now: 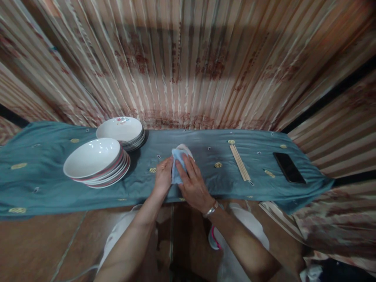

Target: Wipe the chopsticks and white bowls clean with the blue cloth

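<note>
One light-blue cloth (177, 174) sits between the person's two hands, over the worktop (149, 188) near the middle of its front edge. The left hand's (163, 176) fingers curl closed on the cloth's left side; the right hand's (194, 186) fingers lie across it, slightly parted (whether they grip it, I cannot tell). Something white (185, 148) shows just beyond the cloth, mostly hidden. Toward the worktop's left end stand two stacks: white bowls (92, 160) nearer the front edge, flower-patterned dishes (120, 131) by the back edge. Right of the hands lie slim wooden sticks (239, 162), and near the right end a black phone (289, 168).
</note>
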Demonstrator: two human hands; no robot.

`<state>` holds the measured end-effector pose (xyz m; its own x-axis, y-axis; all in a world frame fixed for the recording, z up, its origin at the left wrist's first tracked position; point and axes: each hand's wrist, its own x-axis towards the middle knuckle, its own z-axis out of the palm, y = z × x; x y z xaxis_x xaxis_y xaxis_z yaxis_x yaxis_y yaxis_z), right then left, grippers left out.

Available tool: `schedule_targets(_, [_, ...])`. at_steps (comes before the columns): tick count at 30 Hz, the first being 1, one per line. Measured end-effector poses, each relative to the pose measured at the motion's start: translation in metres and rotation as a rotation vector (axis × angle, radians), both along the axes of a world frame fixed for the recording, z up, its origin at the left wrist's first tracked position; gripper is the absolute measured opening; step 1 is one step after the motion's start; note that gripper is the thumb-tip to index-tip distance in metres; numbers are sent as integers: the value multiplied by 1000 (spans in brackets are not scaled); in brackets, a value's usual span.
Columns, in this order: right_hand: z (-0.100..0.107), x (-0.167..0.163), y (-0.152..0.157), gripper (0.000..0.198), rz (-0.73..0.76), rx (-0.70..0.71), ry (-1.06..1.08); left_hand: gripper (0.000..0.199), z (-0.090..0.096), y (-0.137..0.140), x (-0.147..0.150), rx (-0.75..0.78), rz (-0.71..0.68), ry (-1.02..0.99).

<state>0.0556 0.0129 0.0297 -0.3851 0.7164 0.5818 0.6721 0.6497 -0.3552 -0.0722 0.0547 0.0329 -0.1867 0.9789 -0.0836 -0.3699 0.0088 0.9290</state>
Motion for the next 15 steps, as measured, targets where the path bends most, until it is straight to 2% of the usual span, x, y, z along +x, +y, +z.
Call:
schedule_targets(3, [0,-2,4,59,-14,-18,-50,22,4,-3,3,28,-21,-32])
schedule_targets(6, [2,5,13,59,-39,-44,30,21,8,-7,7,-6,-44,-43])
schedule_targets(10, [-1,14,31,52,-85,-188,295,28,13,-11,9,-73,-50,-72])
schedule_targets(15, [-13,15,51,50,-181,-482,709,38,19,-9,4,-130,-7,-174])
